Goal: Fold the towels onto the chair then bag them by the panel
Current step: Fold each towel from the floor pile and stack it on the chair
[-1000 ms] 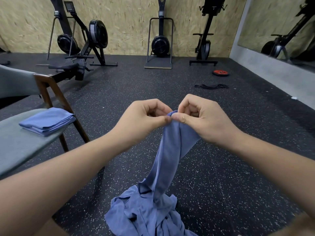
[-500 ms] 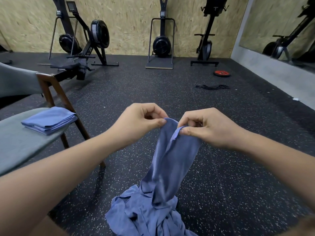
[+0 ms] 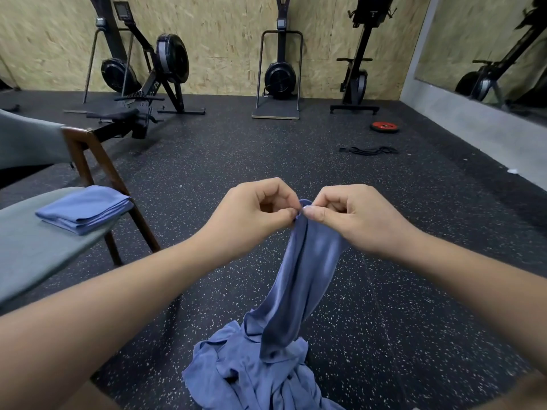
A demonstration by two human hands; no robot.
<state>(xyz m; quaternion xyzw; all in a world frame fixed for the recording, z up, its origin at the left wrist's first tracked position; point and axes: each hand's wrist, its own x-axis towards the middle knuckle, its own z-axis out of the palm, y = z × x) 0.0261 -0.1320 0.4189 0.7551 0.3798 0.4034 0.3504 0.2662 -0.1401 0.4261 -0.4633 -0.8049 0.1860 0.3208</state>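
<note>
Pinching one towel [image 3: 307, 276] by its top edge, left hand [image 3: 251, 214] and right hand [image 3: 355, 217], grips adjacent

The plain periwinkle-blue cloth towel [image 3: 307, 267] pinched between my left hand [image 3: 251, 214] and right hand [image 3: 355, 217] is one even colour, paler where its folds catch light. Below my hands, the crumpled heap of cloth towels [image 3: 251, 377] is the same blue. Left of my left hand, a folded blue towel [image 3: 83, 208] lies on the muted grey-green padded chair seat [image 3: 35, 253]; the chair's wooden frame [image 3: 83, 155] is dark brown. The black rubber floor [image 3: 414, 291] under my hands is flecked white. Beyond my right hand lies a round red weight plate [image 3: 384, 126].
</note>
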